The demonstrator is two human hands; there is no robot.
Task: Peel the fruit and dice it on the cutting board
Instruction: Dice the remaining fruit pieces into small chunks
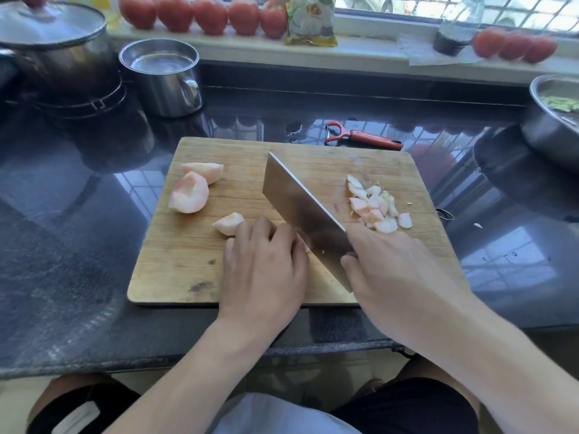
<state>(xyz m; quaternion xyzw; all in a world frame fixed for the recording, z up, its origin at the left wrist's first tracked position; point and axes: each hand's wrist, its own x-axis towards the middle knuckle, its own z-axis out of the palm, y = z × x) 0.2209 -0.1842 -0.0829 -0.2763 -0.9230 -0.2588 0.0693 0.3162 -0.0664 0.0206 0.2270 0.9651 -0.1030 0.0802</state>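
your right hand (391,264) grips the cleaver (305,211) at the base of its blade, fingers curled round it, blade angled toward the upper left. your left hand (266,261), fingers curled, presses down on a fruit piece mostly hidden beneath it, just beside the blade. diced fruit (374,208) lies right of the blade; a peeled wedge (228,223) touches your left fingertips, two larger peeled chunks (191,191) sit at the cutting board's (175,270) left. a red peeler (363,136) rests on the dark worktop (62,245) behind.
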